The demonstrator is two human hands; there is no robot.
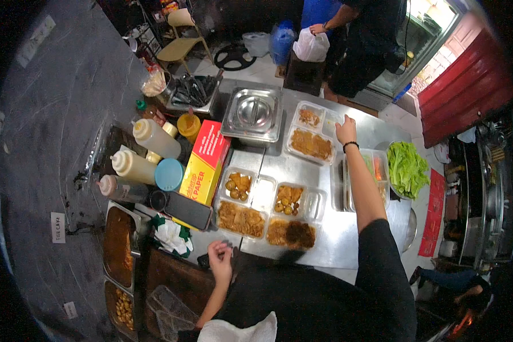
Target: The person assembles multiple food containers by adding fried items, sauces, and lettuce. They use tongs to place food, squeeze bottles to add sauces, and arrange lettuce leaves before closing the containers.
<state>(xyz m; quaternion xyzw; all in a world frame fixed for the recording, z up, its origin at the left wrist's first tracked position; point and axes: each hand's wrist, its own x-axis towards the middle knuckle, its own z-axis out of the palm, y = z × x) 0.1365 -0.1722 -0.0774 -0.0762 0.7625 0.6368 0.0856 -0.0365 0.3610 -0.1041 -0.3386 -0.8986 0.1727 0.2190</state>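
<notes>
My right hand [346, 130] reaches across the steel table to the far compartment tray [312, 132], at its upper right compartment. Its fingers are drawn together; whatever they hold, if anything, is too small to make out. That tray holds brown sauced food and a shredded topping. My left hand [220, 257] hovers by the near table edge with fingers curled in and nothing visible in them. Nearest to it are a left compartment tray [242, 218] and a right compartment tray [292, 232], both with sauced meat and small round pieces; a dark topping lies on the right one.
A lidded steel pan [253, 114], a red-yellow paper box [206, 162], a phone [188, 210] and squeeze bottles [155, 138] stand left. Lettuce [407, 169] and a clear vegetable container [380, 174] are right. A person [362, 43] with a white bag [312, 45] stands beyond the table.
</notes>
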